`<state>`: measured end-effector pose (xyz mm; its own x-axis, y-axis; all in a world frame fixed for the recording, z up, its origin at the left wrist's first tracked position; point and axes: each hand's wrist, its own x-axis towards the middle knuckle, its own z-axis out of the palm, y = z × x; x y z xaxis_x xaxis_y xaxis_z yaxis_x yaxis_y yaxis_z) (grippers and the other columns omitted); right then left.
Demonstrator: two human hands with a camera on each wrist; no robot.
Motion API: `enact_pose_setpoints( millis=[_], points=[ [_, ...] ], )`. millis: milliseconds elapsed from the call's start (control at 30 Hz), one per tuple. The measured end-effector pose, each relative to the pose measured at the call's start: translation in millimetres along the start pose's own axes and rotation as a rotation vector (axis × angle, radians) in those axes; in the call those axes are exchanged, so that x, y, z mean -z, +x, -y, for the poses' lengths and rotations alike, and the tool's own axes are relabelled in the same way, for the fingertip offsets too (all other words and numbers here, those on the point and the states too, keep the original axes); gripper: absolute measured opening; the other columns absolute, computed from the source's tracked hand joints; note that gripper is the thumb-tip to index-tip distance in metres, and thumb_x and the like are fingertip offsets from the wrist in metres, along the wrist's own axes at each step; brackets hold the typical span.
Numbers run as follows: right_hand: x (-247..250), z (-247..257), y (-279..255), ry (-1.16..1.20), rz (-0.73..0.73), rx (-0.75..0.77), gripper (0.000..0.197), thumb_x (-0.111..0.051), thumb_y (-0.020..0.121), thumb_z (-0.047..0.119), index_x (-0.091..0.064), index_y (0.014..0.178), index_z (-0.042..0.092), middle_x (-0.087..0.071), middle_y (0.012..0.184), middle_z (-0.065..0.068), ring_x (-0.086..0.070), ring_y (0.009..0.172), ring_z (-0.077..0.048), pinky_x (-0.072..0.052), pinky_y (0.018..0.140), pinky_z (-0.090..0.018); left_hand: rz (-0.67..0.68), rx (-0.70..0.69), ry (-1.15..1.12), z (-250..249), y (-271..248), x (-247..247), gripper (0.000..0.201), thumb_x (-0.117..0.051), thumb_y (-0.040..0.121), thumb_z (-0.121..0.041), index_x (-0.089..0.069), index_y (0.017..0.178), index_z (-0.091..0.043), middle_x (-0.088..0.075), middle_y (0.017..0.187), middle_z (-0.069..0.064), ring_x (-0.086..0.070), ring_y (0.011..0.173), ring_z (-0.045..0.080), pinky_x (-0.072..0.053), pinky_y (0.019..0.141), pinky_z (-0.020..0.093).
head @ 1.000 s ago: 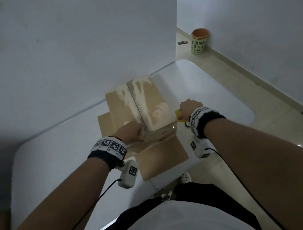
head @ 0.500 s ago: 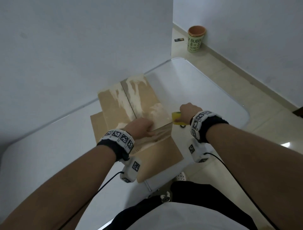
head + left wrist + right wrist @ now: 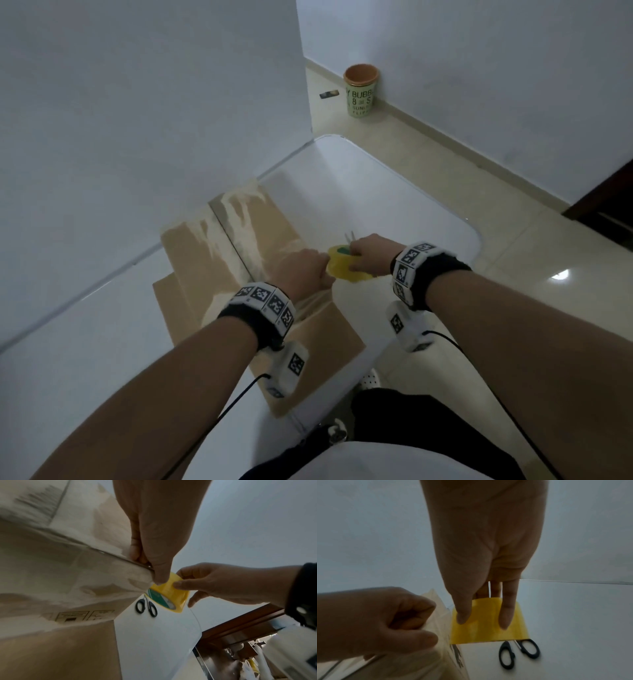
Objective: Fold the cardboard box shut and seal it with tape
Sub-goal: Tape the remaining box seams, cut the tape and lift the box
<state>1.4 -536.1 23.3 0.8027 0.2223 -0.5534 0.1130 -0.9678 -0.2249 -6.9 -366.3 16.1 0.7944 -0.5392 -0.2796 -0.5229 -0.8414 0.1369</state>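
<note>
Right hand (image 3: 368, 254) gripping yellow tape roll (image 3: 344, 263); left hand (image 3: 305, 274) pinching tape at cardboard box (image 3: 219, 260) edge (flaps closed); scissors (image 3: 518, 654) just beyond the roll

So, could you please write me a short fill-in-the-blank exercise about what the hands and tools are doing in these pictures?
1. The right hand holds a roll of tape whose colour is ____.
2. The left hand pinches the tape strip at the edge of the cardboard ____.
3. On the white table, beyond the roll, lies a pair of black-handled ____.
4. On the floor by the wall stands a green cup with an ____ rim.

Missing words: yellow; box; scissors; orange
</note>
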Motion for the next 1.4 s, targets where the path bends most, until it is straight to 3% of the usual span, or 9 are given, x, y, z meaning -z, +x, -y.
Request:
enact_pose_setpoints(
  millis=[167, 533, 667, 800, 967, 1067, 1167, 1267, 1400],
  points=[
    [-5.6, -5.0, 2.2, -0.044, 0.008, -0.015, 0.044, -0.048, 0.096, 0.047, -0.058, 0.109, 0.006, -0.059, 0.106, -0.012, -0.058, 0.093, -0.028, -0.047, 0.076, -0.038, 0.027, -0.005, 0.073, -3.6, 11.1, 2.4, 0.020, -0.054, 0.086, -0.032, -0.049, 0.078, -0.014, -0.059, 0.086, 0.008, -0.056, 0.078, 0.024, -0.037, 0.060, 0.030],
    [-5.1, -0.8, 6.1, -0.058, -0.053, -0.067, 0.046, -0.053, 0.095, 0.036, -0.051, 0.126, 0.003, -0.058, 0.122, -0.015, -0.060, 0.101, -0.029, -0.046, 0.076, -0.034, -0.016, 0.007, 0.004, 9.2, 4.7, -11.1, 0.023, -0.056, 0.087, -0.033, -0.051, 0.080, -0.012, -0.052, 0.080, 0.004, -0.046, 0.070, 0.020, -0.031, 0.059, 0.029],
    [1.4, -10.0, -0.6, 0.010, -0.010, -0.023, 0.033, -0.050, 0.094, 0.021, -0.056, 0.119, 0.000, -0.060, 0.117, -0.015, -0.059, 0.103, -0.032, -0.048, 0.085, -0.037, -0.016, 0.001, -0.019, 10.4, 6.4, -12.3, 0.027, -0.056, 0.088, -0.035, -0.043, 0.076, -0.015, -0.048, 0.079, 0.001, -0.045, 0.070, 0.018, -0.032, 0.060, 0.029],
    [4.4, -11.3, 2.2, -0.122, -0.027, -0.003, 0.027, -0.051, 0.093, 0.018, -0.059, 0.115, 0.006, -0.061, 0.112, -0.015, -0.059, 0.089, -0.028, -0.046, 0.071, -0.032, -0.011, 0.002, -0.045, 10.7, 6.4, -10.8, 0.027, -0.059, 0.088, -0.036, -0.043, 0.076, -0.016, -0.046, 0.079, -0.001, -0.043, 0.071, 0.018, -0.032, 0.061, 0.030],
    [2.1, -7.0, 6.4, -0.276, -0.040, -0.032, 0.030, -0.049, 0.094, 0.021, -0.066, 0.114, 0.008, -0.065, 0.114, -0.011, -0.064, 0.103, -0.025, -0.052, 0.079, -0.033, -0.027, -0.001, -0.074, 11.3, 6.2, -13.6, 0.028, -0.059, 0.087, -0.036, -0.043, 0.074, -0.016, -0.047, 0.077, -0.002, -0.044, 0.069, 0.017, -0.029, 0.059, 0.028],
    [7.6, -6.0, 11.6, -0.330, -0.133, -0.044, 0.022, -0.050, 0.089, 0.014, -0.070, 0.078, 0.012, -0.057, 0.070, -0.008, -0.066, 0.073, -0.022, -0.053, 0.066, -0.031, -0.028, -0.009, -0.100, 12.0, 5.4, -13.3, 0.029, -0.061, 0.087, -0.035, -0.043, 0.075, -0.016, -0.046, 0.077, -0.001, -0.043, 0.068, 0.017, -0.027, 0.059, 0.027],
    [10.7, -3.1, 18.8, -0.279, -0.148, -0.077, 0.031, -0.051, 0.083, 0.010, -0.040, 0.055, 0.016, -0.041, 0.057, -0.001, -0.045, 0.060, -0.021, -0.039, 0.058, -0.026, -0.035, -0.017, -0.104, 11.1, 3.5, -12.2, 0.029, -0.060, 0.087, -0.035, -0.042, 0.075, -0.017, -0.045, 0.076, -0.002, -0.042, 0.068, 0.017, -0.029, 0.060, 0.028],
    [11.5, -7.4, 18.2, -0.176, -0.130, -0.115, 0.022, -0.051, 0.084, 0.014, -0.051, 0.064, 0.006, -0.046, 0.067, -0.006, -0.052, 0.076, -0.029, -0.046, 0.064, -0.033, -0.013, -0.008, -0.100, 14.2, 4.2, -12.6, 0.030, -0.060, 0.087, -0.038, -0.042, 0.074, -0.018, -0.043, 0.074, -0.005, -0.044, 0.068, 0.017, -0.031, 0.061, 0.029],
    [14.2, -29.0, 23.1, -0.062, -0.050, -0.007, 0.037, -0.058, 0.087, 0.026, -0.057, 0.119, 0.009, -0.053, 0.118, -0.012, -0.050, 0.111, -0.028, -0.048, 0.090, -0.040, 0.166, 0.005, -0.081, 11.8, 9.7, 1.7, 0.034, -0.058, 0.090, -0.045, -0.045, 0.078, -0.016, -0.040, 0.070, -0.007, -0.044, 0.072, 0.016, -0.029, 0.058, 0.027]
  ],
)
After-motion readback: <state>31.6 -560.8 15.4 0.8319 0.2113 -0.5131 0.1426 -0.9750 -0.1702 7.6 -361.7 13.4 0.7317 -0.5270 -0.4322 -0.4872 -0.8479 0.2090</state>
